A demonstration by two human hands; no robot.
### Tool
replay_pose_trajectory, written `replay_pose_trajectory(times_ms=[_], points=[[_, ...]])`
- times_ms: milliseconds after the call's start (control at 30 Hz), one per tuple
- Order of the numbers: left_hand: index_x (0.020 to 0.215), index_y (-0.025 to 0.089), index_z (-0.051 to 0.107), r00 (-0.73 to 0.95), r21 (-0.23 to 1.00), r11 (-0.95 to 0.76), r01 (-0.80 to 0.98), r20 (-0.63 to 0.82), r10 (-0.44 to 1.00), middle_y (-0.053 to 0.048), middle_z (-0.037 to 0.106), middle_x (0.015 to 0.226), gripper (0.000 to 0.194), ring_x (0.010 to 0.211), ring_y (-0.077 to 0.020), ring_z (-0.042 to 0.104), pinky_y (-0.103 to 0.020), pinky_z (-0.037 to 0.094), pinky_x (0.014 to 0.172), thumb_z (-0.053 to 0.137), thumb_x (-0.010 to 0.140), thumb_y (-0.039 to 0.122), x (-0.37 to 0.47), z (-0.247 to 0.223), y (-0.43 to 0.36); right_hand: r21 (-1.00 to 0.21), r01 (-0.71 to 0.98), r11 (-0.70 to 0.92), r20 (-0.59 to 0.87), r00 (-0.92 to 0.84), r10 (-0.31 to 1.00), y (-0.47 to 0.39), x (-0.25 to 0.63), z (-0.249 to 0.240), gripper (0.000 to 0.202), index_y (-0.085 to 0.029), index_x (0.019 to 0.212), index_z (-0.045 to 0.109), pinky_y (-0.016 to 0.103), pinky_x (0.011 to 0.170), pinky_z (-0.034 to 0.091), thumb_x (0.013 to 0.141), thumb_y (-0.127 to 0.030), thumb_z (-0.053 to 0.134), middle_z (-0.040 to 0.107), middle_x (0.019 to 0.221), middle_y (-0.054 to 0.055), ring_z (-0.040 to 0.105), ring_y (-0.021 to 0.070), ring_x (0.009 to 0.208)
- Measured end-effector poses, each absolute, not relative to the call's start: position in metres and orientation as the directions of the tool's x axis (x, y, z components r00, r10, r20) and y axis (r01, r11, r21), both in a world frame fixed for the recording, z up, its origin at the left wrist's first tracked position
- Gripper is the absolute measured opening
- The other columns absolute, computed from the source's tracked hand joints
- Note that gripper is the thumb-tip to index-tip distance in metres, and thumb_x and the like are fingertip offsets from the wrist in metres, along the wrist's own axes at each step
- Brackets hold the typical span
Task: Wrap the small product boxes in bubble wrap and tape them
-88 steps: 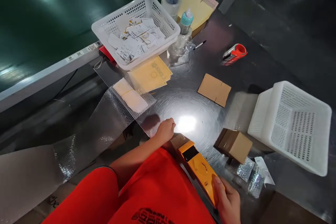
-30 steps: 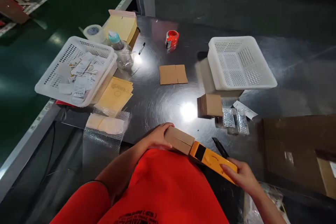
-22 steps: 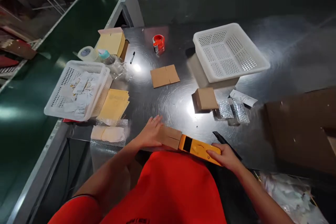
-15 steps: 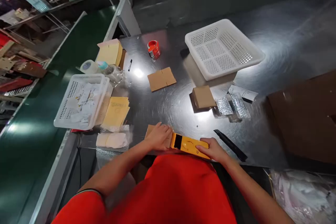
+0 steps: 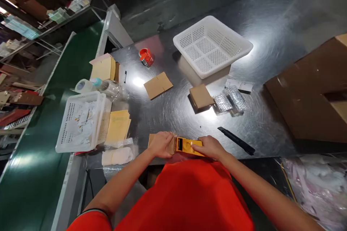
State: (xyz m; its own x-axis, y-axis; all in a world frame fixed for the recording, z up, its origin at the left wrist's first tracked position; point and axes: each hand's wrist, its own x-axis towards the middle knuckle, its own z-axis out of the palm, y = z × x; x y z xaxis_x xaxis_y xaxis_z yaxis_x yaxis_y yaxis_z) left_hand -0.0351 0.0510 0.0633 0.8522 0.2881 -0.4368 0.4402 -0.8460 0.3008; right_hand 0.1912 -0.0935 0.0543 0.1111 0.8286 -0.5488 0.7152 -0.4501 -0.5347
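Observation:
Near the front edge of the metal table, my left hand (image 5: 162,144) is closed over a small brown cardboard box (image 5: 170,148), pressing it down. My right hand (image 5: 210,147) grips what looks like a yellow tape dispenser (image 5: 187,145). Its black-banded left end meets the right side of the box. The fingers of my left hand partly hide the box, and my right hand covers the dispenser's right end. Right of my right hand lies a black box cutter (image 5: 235,140). Beyond my hands are a flat folded cardboard piece (image 5: 158,85) and a closed small box (image 5: 201,96).
A white perforated basket (image 5: 214,68) stands at the back. Bubble-wrapped packets (image 5: 229,101) lie near the closed box. Left are a white basket of packets (image 5: 97,122), yellow envelopes (image 5: 117,125) and a red tape dispenser (image 5: 146,57). A large carton (image 5: 306,94) stands right, a green conveyor (image 5: 35,144) left.
The view has shifted and turned slightly. The dispenser appears shorter and more steeply angled, with its black-banded end still against the box. Both hands keep their hold.

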Motion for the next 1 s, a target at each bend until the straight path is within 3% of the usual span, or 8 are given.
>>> replay_pose_trajectory(times_ms=[167, 400, 533, 700, 767, 800, 900, 1000], points=[[0.121, 0.018, 0.052, 0.840, 0.289, -0.827, 0.482, -0.419, 0.344, -0.013, 0.065, 0.110, 0.070, 0.101, -0.0341, 0.060, -0.042, 0.042, 0.086, 0.069, 0.061, 0.050, -0.032, 0.073, 0.043, -0.363, 0.806, -0.468, -0.562, 0.212, 0.800, -0.055, 0.174, 0.083, 0.052, -0.016, 0.089, 0.076, 0.029, 0.060, 0.039, 0.081, -0.060, 0.049, 0.074, 0.089, 0.016, 0.068, 0.0266, 0.082], [0.124, 0.020, 0.051, 0.869, 0.236, -0.840, 0.488, -0.216, 0.444, -0.013, 0.064, 0.111, 0.063, 0.104, -0.0333, 0.058, -0.045, 0.041, 0.090, 0.064, 0.068, 0.045, -0.044, 0.120, 0.043, -0.326, 0.840, -0.434, -0.467, 0.257, 0.846, -0.033, 0.191, 0.146, 0.058, -0.017, 0.084, 0.077, 0.030, 0.057, 0.038, 0.078, -0.067, 0.048, 0.074, 0.084, 0.014, 0.067, 0.0272, 0.078], [0.119, 0.017, 0.053, 0.871, 0.221, -0.844, 0.489, -0.181, 0.457, -0.014, 0.066, 0.107, 0.057, 0.098, -0.0339, 0.060, -0.046, 0.044, 0.084, 0.062, 0.070, 0.043, -0.042, 0.140, 0.037, -0.329, 0.854, -0.402, -0.436, 0.240, 0.867, -0.021, 0.184, 0.161, 0.056, -0.016, 0.083, 0.077, 0.030, 0.057, 0.037, 0.078, -0.065, 0.050, 0.073, 0.080, 0.014, 0.067, 0.0269, 0.076], [0.127, 0.023, 0.045, 0.842, 0.427, -0.766, 0.480, 0.023, 0.539, -0.011, 0.063, 0.118, 0.080, 0.107, -0.0337, 0.059, -0.048, 0.046, 0.093, 0.071, 0.058, 0.055, -0.049, 0.177, 0.027, -0.180, 0.873, -0.454, -0.439, 0.342, 0.831, -0.038, 0.200, 0.157, 0.039, -0.014, 0.085, 0.076, 0.033, 0.067, 0.040, 0.084, -0.047, 0.055, 0.073, 0.090, 0.018, 0.067, 0.0286, 0.083], [0.127, 0.025, 0.044, 0.795, 0.463, -0.714, 0.525, 0.034, 0.606, -0.010, 0.061, 0.122, 0.083, 0.112, -0.0335, 0.058, -0.048, 0.045, 0.097, 0.074, 0.055, 0.055, -0.052, 0.182, 0.031, -0.127, 0.847, -0.517, -0.448, 0.416, 0.791, -0.059, 0.212, 0.159, 0.044, -0.014, 0.081, 0.074, 0.034, 0.064, 0.039, 0.089, -0.048, 0.048, 0.072, 0.085, 0.019, 0.067, 0.0290, 0.078], [0.125, 0.025, 0.045, 0.767, 0.457, -0.680, 0.573, -0.007, 0.642, -0.010, 0.061, 0.121, 0.081, 0.111, -0.0338, 0.058, -0.049, 0.045, 0.097, 0.074, 0.056, 0.053, -0.051, 0.179, 0.033, -0.106, 0.791, -0.602, -0.447, 0.503, 0.740, -0.069, 0.215, 0.161, 0.053, -0.016, 0.077, 0.073, 0.034, 0.060, 0.039, 0.090, -0.056, 0.041, 0.071, 0.080, 0.019, 0.067, 0.0293, 0.074], [0.126, 0.022, 0.046, 0.698, 0.441, -0.580, 0.684, -0.166, 0.697, -0.012, 0.061, 0.122, 0.080, 0.111, -0.0357, 0.058, -0.052, 0.045, 0.096, 0.076, 0.056, 0.049, -0.035, 0.157, 0.034, -0.172, 0.693, -0.700, -0.322, 0.633, 0.704, -0.097, 0.199, 0.160, 0.053, -0.020, 0.081, 0.068, 0.037, 0.057, 0.039, 0.090, -0.060, 0.034, 0.068, 0.072, 0.015, 0.066, 0.0324, 0.070], [0.127, 0.023, 0.045, 0.766, 0.518, -0.609, 0.601, -0.154, 0.625, -0.012, 0.061, 0.119, 0.075, 0.108, -0.0345, 0.059, -0.051, 0.046, 0.094, 0.073, 0.062, 0.048, -0.011, 0.142, 0.016, -0.486, 0.692, -0.533, -0.149, 0.535, 0.831, -0.112, 0.156, 0.146, 0.032, -0.020, 0.092, 0.063, 0.039, 0.068, 0.046, 0.090, -0.042, 0.040, 0.070, 0.079, 0.014, 0.065, 0.0308, 0.077]])
